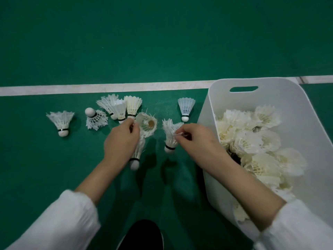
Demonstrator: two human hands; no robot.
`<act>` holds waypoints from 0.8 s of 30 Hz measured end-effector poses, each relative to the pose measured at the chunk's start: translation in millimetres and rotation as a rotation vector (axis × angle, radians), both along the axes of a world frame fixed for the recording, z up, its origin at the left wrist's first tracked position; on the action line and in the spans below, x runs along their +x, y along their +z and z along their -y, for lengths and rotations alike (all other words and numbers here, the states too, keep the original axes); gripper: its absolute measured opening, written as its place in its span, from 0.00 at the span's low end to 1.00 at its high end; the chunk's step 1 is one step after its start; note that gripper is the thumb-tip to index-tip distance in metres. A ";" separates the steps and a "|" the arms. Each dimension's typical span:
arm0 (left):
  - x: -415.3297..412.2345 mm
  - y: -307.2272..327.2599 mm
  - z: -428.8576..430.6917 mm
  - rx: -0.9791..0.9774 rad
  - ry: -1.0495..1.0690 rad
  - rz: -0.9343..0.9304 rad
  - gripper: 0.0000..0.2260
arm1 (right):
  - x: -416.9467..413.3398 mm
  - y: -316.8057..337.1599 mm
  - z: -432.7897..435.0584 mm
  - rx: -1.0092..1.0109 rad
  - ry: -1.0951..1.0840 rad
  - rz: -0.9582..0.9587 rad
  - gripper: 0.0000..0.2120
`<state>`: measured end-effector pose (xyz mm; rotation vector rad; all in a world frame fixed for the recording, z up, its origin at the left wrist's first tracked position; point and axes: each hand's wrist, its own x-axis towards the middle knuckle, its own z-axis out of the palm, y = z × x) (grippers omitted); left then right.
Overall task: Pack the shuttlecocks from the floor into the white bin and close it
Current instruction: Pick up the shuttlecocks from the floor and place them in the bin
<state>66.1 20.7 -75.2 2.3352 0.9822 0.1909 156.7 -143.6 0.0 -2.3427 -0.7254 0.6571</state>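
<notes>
**Head view, left to right.** On the green floor [54, 168], on the person's side of the white court line [108, 87], 5 loose shuttlecocks [61, 121] lie left of the hands: 1 alone, 1 cork-up, and 3 bunched and touching.

The left hand [120, 139] has its grip curled round a nested stack [146, 127] of shuttlecocks. The stack's long axis runs toward the person, cork end nearest and open feather end away. How many are nested cannot be told.

The right hand [194, 139] pinches the feathers of a single shuttlecock [170, 136], cork likewise nearest the person. Beyond it a mesh-skirted shuttlecock [186, 107] rests untouched on the floor.

The white bin [252, 83] lies just right of the right hand, whose forearm crosses its near wall. The bin is open and heaped with packed shuttlecocks [252, 141]; no lid is in view.

By this layout the right hand is the nearer and need only travel rightward over the rim to release. The left hand must cross farther.
</notes>
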 end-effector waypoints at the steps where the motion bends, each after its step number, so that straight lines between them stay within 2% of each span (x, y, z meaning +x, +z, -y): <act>1: -8.8 12.6 3.5 -0.024 -0.011 0.023 0.12 | 0.1 8.7 4.4 -0.003 0.062 0.044 0.08; 4: -27.0 53.5 19.8 -0.089 -0.031 0.115 0.13 | 3.1 43.6 23.6 -0.042 0.254 0.164 0.10; 7: -31.6 88.1 46.0 -0.112 -0.068 0.166 0.14 | 10.3 87.1 53.2 -0.037 0.272 0.215 0.09; 11: -27.8 118.5 77.5 -0.151 -0.157 0.151 0.14 | 13.6 121.4 101.7 0.076 0.062 0.168 0.04; 18: -18.1 147.3 115.8 -0.195 -0.262 0.126 0.12 | 10.7 100.0 185.2 0.195 -0.389 0.111 0.04; 20: -17.7 152.1 127.2 -0.222 -0.292 0.122 0.12 | 10.6 94.0 206.8 0.150 -0.477 0.112 0.03; 24: -16.4 154.8 149.4 -0.242 -0.366 0.094 0.13 | 11.4 84.2 241.0 -0.064 -0.522 0.096 0.07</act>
